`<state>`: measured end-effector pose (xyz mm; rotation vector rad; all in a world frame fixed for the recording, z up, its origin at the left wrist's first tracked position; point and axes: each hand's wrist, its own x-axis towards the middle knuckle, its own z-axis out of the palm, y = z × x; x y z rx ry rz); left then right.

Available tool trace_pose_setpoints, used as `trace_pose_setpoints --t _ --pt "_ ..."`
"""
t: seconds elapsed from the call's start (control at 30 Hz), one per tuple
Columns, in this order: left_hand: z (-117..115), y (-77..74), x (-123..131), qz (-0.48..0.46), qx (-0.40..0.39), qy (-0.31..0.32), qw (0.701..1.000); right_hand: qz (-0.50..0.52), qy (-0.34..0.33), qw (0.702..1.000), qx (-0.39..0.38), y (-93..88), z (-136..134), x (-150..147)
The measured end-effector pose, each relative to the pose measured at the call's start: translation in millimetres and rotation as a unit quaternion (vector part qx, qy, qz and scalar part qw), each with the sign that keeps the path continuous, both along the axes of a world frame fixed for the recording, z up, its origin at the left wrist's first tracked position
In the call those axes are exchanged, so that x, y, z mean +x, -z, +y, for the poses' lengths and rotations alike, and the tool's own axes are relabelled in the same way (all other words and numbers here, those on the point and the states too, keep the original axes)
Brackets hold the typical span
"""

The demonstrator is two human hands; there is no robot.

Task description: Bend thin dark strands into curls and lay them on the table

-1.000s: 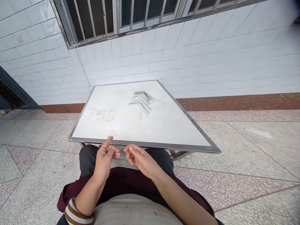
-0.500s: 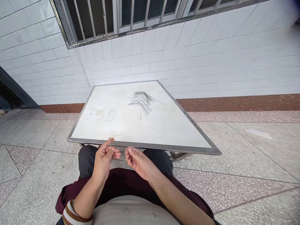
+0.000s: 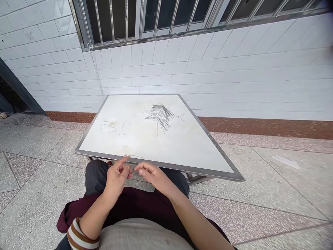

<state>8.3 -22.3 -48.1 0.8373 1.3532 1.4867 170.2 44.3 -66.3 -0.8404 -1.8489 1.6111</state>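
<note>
Head view, person seated at a low table (image 3: 197, 152), both hands raised over the lap just short of its near metal edge.

Left hand (image 3: 117, 177): thumb and forefinger pressed together, fingers (image 3: 124, 163) closed in a pinch on a fine strand (image 3: 135, 157). The strand is very thin and pale. It runs from the pinch to the right, low over the near edge of the table. Cannot tell whether its free end touches the surface.

Right hand (image 3: 152, 174): palm turned partly up, fingers curled inward, tips just beside the left thumb. Whether they grip the strand or anything else cannot be told; the detail is too small.

The two hands are nearly touching at the fingertips, and both are nearer the viewer than the table top.

On the table:
- bundle of dark strands (image 3: 159, 115), loose and fanned, far half, right of centre, well apart from the hands
- handwritten mark "555" (image 3: 114, 127), left half, between the bundle and the left edge

Surroundings: white tiled wall (image 3: 234, 69) behind the table, with a barred window (image 3: 145, 17) above it. Speckled stone floor (image 3: 260, 187) all round. A striped cuff (image 3: 78, 234) shows on the left forearm and dark trousers (image 3: 96, 175) at the knee under the left hand
</note>
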Motion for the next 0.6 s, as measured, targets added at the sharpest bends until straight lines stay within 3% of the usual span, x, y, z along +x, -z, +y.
trace_pose_setpoints --t 0.2,0.43,0.6 --pt "-3.9 1.0 1.9 -0.004 0.011 0.022 1.000 -0.055 0.028 0.988 0.140 -12.0 4.3 -11.0" --pt "-15.0 6.6 13.2 -0.085 0.065 0.041 0.993 0.016 0.134 0.988 0.074 -11.0 6.3 -17.5" --pt "-15.1 6.7 23.3 -0.149 0.088 0.030 0.984 0.028 0.165 0.982 0.086 -14.2 9.0 -21.4"
